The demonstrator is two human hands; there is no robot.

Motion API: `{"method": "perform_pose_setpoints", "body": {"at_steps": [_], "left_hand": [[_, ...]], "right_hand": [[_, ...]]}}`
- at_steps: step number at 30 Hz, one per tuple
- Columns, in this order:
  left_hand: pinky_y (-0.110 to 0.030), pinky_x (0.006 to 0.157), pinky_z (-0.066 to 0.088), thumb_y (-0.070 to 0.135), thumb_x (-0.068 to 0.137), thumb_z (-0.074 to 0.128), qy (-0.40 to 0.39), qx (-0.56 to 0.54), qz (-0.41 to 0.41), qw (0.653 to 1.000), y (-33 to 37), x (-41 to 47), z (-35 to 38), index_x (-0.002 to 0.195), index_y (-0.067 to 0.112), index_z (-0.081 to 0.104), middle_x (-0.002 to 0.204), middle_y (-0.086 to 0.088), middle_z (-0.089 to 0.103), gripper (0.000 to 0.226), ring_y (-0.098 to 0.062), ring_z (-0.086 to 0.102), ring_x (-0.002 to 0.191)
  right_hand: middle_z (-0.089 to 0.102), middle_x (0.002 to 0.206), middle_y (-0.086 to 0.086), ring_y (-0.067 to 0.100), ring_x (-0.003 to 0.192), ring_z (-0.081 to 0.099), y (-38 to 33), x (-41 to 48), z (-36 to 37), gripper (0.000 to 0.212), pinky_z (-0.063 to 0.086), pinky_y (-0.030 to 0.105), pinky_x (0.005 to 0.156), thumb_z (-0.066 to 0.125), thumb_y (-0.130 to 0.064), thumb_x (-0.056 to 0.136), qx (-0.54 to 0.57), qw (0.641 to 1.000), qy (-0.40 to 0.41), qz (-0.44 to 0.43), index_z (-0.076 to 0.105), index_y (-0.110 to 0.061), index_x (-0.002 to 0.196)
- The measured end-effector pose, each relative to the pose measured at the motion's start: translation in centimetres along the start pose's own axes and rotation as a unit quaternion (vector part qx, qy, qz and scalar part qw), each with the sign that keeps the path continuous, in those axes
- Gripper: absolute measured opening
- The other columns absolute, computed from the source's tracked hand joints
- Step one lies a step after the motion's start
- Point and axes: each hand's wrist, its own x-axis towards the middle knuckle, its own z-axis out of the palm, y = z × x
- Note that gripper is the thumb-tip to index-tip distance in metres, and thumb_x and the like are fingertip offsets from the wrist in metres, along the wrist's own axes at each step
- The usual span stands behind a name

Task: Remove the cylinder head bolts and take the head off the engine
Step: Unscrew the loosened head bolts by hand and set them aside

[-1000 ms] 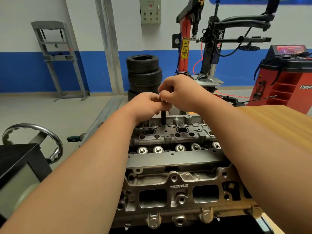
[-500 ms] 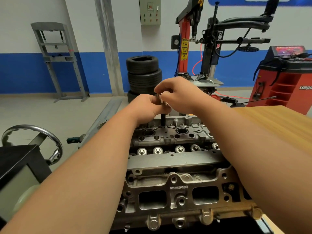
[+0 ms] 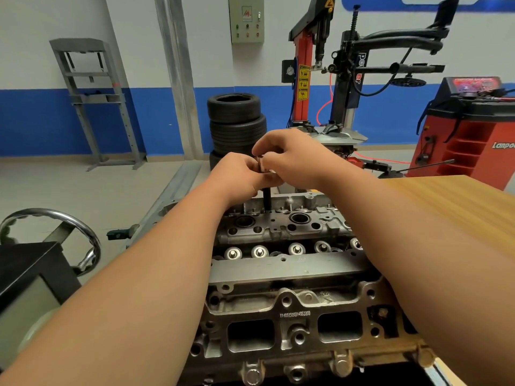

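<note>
L hand + R hand in pinch grip on upright bolt, cyl head far end

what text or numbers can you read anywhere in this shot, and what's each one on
"T14052320 14052200", roughly, stamped on the cylinder head.
"Lanpo", cut off at the frame edge, on the red wheel balancer.
"po" and "er", with the middle hidden, on the tyre changer.
The yellow warning label on its red column is too small to read.
The logo on the wall control box is too small to read.
</note>
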Motion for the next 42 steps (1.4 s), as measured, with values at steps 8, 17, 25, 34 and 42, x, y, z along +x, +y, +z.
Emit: {"method": "perform_pose_setpoints", "body": {"at_steps": [8,17,25,34,42], "left_hand": [[-0.026,0.058,0.049,0.036,0.079,0.075,-0.03,0.02,0.023,0.999,0.07,0.01,0.02,0.086,0.023,0.072,0.074,0.005,0.07,0.015,-0.012,0.06,0.065],[-0.028,0.053,0.037,0.037,0.075,0.078,0.005,0.034,-0.007,0.999,0.03,0.13,0.27,0.056,0.018,0.052,0.054,0.004,0.044,0.037,-0.006,0.038,0.046],[-0.03,0.053,0.046,0.041,0.075,0.077,-0.012,0.003,0.012,1.0,-0.2,0.03,0.18,0.08,0.015,0.073,0.07,-0.002,0.067,0.026,-0.006,0.05,0.055],[-0.025,0.052,0.046,0.044,0.079,0.074,0.0,-0.041,0.008,0.999,-0.31,0.12,-0.02,0.074,0.026,0.071,0.062,0.006,0.062,0.019,-0.007,0.052,0.058],[-0.031,0.066,0.05,0.036,0.075,0.079,0.052,-0.033,0.007,0.998,0.0,0.21,0.37,0.08,0.018,0.062,0.077,0.003,0.066,0.025,-0.014,0.059,0.074]], "right_hand": [[0.061,0.082,-0.016,0.0,0.075,0.057,0.58,0.27,0.0,0.007,0.038,0.015,0.058,0.06,-0.033,0.089,-0.045,0.999,0.007,0.01,0.065,-0.03,0.085],[0.06,0.072,-0.008,0.005,0.063,0.053,0.49,0.28,0.24,0.025,0.037,0.022,0.052,0.066,-0.046,0.084,-0.041,0.997,0.046,0.043,0.059,-0.022,0.079],[0.062,0.088,-0.015,0.002,0.084,0.059,0.43,0.1,0.01,0.016,0.041,0.014,0.062,0.059,-0.026,0.087,0.003,1.0,0.02,0.019,0.067,-0.023,0.101],[0.064,0.085,-0.014,0.001,0.079,0.06,0.54,0.08,-0.03,0.02,0.043,0.018,0.062,0.053,-0.019,0.087,0.038,0.999,0.016,0.033,0.069,-0.027,0.098],[0.061,0.074,-0.008,0.007,0.069,0.057,0.43,0.36,0.23,0.022,0.039,0.021,0.055,0.065,-0.041,0.084,-0.062,0.996,0.056,0.036,0.063,-0.021,0.075]]}}
